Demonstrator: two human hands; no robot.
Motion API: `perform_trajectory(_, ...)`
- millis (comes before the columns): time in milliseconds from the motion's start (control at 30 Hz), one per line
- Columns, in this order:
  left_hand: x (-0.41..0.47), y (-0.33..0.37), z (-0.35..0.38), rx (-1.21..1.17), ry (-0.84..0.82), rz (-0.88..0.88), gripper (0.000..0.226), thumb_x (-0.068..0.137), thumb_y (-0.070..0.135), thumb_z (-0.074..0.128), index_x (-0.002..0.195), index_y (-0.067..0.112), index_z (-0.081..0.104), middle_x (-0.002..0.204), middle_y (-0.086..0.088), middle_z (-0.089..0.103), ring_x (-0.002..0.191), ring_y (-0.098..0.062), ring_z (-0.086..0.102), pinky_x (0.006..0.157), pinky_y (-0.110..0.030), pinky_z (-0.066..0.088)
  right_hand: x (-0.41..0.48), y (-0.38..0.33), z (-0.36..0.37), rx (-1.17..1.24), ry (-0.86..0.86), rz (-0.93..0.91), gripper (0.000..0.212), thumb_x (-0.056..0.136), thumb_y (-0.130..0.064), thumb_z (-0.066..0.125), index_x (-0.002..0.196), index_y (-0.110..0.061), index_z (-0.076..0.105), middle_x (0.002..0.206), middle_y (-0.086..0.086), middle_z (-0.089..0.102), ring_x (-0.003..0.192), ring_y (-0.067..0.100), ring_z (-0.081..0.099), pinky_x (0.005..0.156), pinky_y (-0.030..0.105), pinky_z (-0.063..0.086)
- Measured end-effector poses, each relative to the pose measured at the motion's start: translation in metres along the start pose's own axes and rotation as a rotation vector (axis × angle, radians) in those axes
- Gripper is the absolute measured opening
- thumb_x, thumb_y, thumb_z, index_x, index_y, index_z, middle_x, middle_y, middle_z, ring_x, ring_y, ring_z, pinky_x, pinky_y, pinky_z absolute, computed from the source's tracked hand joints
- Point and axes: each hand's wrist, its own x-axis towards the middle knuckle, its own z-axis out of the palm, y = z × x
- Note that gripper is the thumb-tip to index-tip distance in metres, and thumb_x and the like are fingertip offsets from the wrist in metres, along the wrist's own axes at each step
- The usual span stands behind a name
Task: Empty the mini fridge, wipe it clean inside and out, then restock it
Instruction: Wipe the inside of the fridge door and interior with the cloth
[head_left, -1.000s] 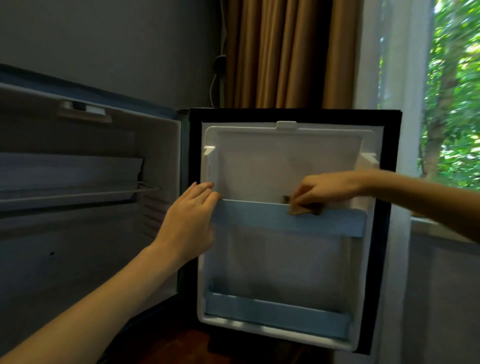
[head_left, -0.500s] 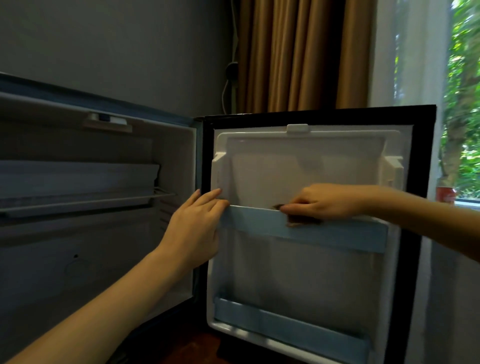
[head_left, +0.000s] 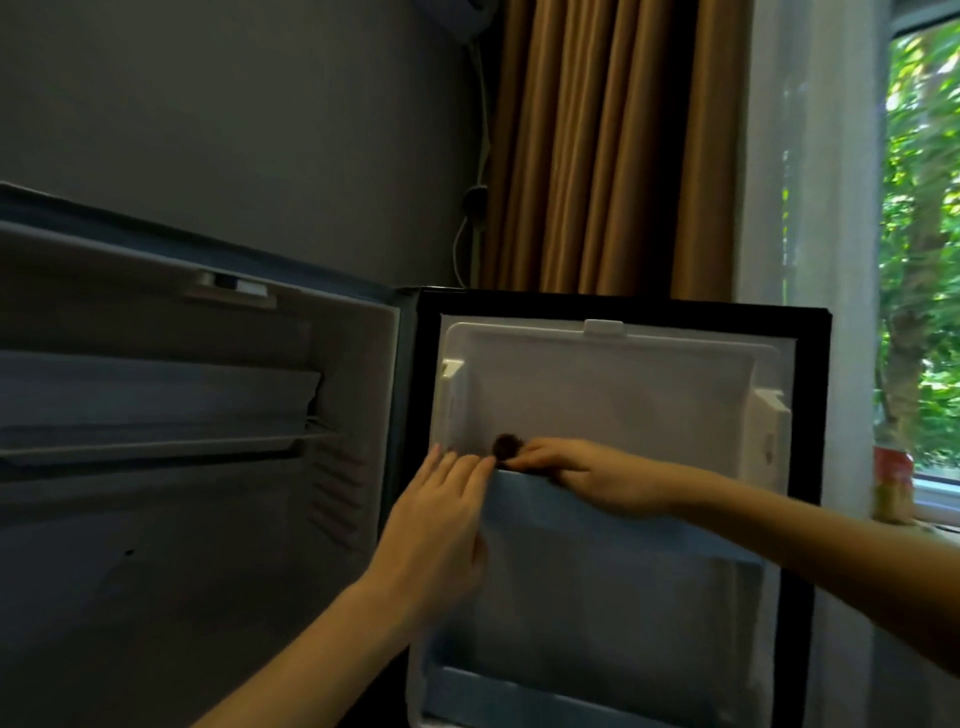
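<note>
Head view: right hand (head_left: 597, 480) pinches a cloth (head_left: 505, 447) at the door shelf (head_left: 613, 540); left hand (head_left: 441, 514) lies flat, empty, bracing it. Hard wiping could unclip the shelf.

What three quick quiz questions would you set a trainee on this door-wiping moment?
1. Multiple choice: at which part of the upper door shelf does the right hand hold the dark cloth? A) its right end B) its left end C) its middle
2. True or false: the left hand is curled into a fist.
3. Fill in: the fridge door stands ____.

Key: 1 B. 2 False, its fingers lie straight against the shelf's left end. 3 open.
</note>
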Motion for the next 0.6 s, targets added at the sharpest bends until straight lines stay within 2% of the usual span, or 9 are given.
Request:
perform_trajectory(67,-0.001,-0.002,0.0,-0.004,0.011,-0.015,0.069,0.066,0.022,0.032,0.123,-0.003,0.06,0.114,-0.012,0.065,0.107,-0.029,0.064,0.107,-0.044,0.037,0.025,-0.002,0.004,-0.201,0.033,-0.104,0.044,0.093,0.002,0.043,0.131,-0.013,0.059,0.14,0.002,0.048,0.128,0.019,0.045,0.11,0.025,0.029)
perform_trajectory(133,-0.003,-0.002,-0.002,0.014,0.004,-0.013,0.07,0.067,0.024,0.031,0.124,-0.003,0.061,0.116,-0.011,0.066,0.11,-0.025,0.062,0.104,-0.038,0.036,0.038,0.003,0.007,-0.526,0.116,-0.221,0.041,0.09,-0.003,0.048,0.125,-0.018,0.064,0.133,0.003,0.056,0.123,0.022,0.052,0.118,0.032,0.019)
perform_trajectory(167,-0.004,-0.002,-0.003,0.007,0.01,-0.012,0.07,0.067,0.025,0.031,0.125,-0.002,0.06,0.118,-0.01,0.065,0.113,-0.023,0.058,0.105,-0.032,0.033,0.041,0.01,0.009,-0.658,0.193,-0.274,0.041,0.086,-0.007,0.051,0.122,-0.02,0.066,0.127,0.004,0.06,0.119,0.023,0.056,0.117,0.035,0.016)
perform_trajectory(233,-0.005,-0.001,-0.001,-0.016,0.042,-0.018,0.073,0.067,0.025,0.033,0.132,0.0,0.054,0.127,-0.009,0.061,0.121,-0.02,0.044,0.109,-0.03,0.026,0.036,0.017,0.002,-0.781,0.413,-0.344,0.039,0.081,-0.022,0.051,0.114,-0.02,0.07,0.118,0.005,0.065,0.11,0.023,0.062,0.111,0.043,0.024)
perform_trajectory(300,-0.007,-0.001,0.002,-0.011,0.052,-0.013,0.075,0.067,0.024,0.032,0.136,0.0,0.05,0.13,-0.011,0.058,0.123,-0.021,0.039,0.111,-0.033,0.027,0.033,0.018,-0.017,-0.808,0.602,-0.261,0.046,0.083,-0.038,0.043,0.113,-0.016,0.069,0.118,0.008,0.065,0.109,0.026,0.062,0.109,0.044,0.031)
perform_trajectory(367,-0.008,0.001,0.005,0.016,0.042,0.0,0.072,0.068,0.024,0.032,0.13,-0.002,0.055,0.126,-0.014,0.06,0.121,-0.023,0.043,0.106,-0.039,0.036,0.038,0.011,-0.026,-0.849,0.693,-0.156,0.052,0.083,-0.045,0.042,0.114,-0.012,0.069,0.119,0.011,0.064,0.111,0.028,0.061,0.11,0.042,0.033)
perform_trajectory(467,-0.005,0.0,0.004,0.026,0.019,0.038,0.068,0.069,0.026,0.034,0.125,-0.002,0.06,0.121,-0.012,0.063,0.116,-0.025,0.056,0.104,-0.045,0.042,0.053,0.022,-0.01,-0.8,0.605,-0.353,0.031,0.082,-0.029,0.062,0.107,-0.012,0.072,0.118,0.011,0.065,0.108,0.029,0.064,0.093,0.043,0.054)
perform_trajectory(500,-0.004,-0.002,0.003,0.032,0.014,0.069,0.066,0.068,0.027,0.039,0.124,-0.001,0.061,0.12,-0.011,0.063,0.113,-0.025,0.059,0.104,-0.044,0.043,0.053,0.03,-0.004,-0.738,0.49,-0.446,0.028,0.084,-0.025,0.066,0.11,-0.015,0.072,0.122,0.009,0.065,0.111,0.027,0.063,0.087,0.04,0.057)
perform_trajectory(600,0.004,-0.003,0.0,0.023,0.019,0.107,0.064,0.055,0.02,0.068,0.117,0.004,0.064,0.11,-0.005,0.065,0.104,-0.021,0.064,0.106,-0.042,0.04,0.038,0.051,-0.015,-0.712,0.092,-0.592,0.034,0.091,-0.026,0.06,0.124,-0.022,0.065,0.14,-0.003,0.054,0.13,0.016,0.048,0.089,0.032,0.053)
